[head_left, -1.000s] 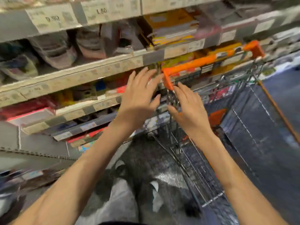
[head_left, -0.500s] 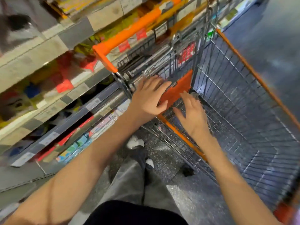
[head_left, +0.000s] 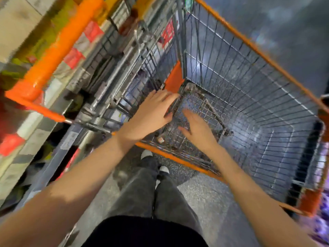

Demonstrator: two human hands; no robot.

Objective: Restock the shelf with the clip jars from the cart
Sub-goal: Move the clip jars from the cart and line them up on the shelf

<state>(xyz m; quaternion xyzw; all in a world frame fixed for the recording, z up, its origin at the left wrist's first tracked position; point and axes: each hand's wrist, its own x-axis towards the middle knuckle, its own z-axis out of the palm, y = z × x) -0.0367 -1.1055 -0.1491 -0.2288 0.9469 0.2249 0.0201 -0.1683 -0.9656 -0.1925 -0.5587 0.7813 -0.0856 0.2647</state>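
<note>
A wire shopping cart (head_left: 252, 97) with an orange rim and orange handle (head_left: 58, 50) stands in front of me. Both my hands reach down into its near end. My left hand (head_left: 151, 113) is spread with straight fingers over the near corner of the basket. My right hand (head_left: 197, 129) hovers beside it, fingers relaxed, holding nothing. A few small jar-like things (head_left: 161, 139) lie under my hands on the cart's wire bottom; they are blurred and partly hidden. The shelf (head_left: 26, 122) with red and yellow goods runs along the left.
My legs in dark trousers and my shoes (head_left: 146, 154) stand on the speckled floor (head_left: 204, 196) just behind the cart. The shelf's lower edges jut out at the left. Purple packages (head_left: 324, 220) show past the cart's right end.
My view has tipped down from the shelf into the cart. Both hands have dropped from the handle's height over the rim into the basket's near end.
</note>
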